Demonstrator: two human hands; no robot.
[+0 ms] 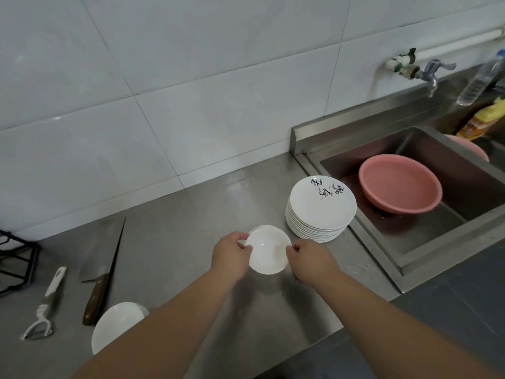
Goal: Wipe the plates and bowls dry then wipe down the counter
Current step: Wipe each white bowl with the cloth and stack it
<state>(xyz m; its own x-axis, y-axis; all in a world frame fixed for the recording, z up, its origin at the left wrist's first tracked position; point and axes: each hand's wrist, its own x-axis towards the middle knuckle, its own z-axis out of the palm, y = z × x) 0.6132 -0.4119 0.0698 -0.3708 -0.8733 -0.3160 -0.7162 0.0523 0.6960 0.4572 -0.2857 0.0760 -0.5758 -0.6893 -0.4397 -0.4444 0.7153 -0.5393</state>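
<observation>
Forearms reach over the steel counter; left hand and right hand pinch opposite rims of 1 small white bowl near the plate stack. Light, stiff, glazed, likely slippery and breakable, so rim grips suit it.

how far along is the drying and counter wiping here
Early, it seems. Nothing looks clearly done, and no cloth is in view. In hand: the left hand and right hand pinch a small white bowl by its rim. Left: the plate stack, the white dish by the cleaver, then the counter.
</observation>
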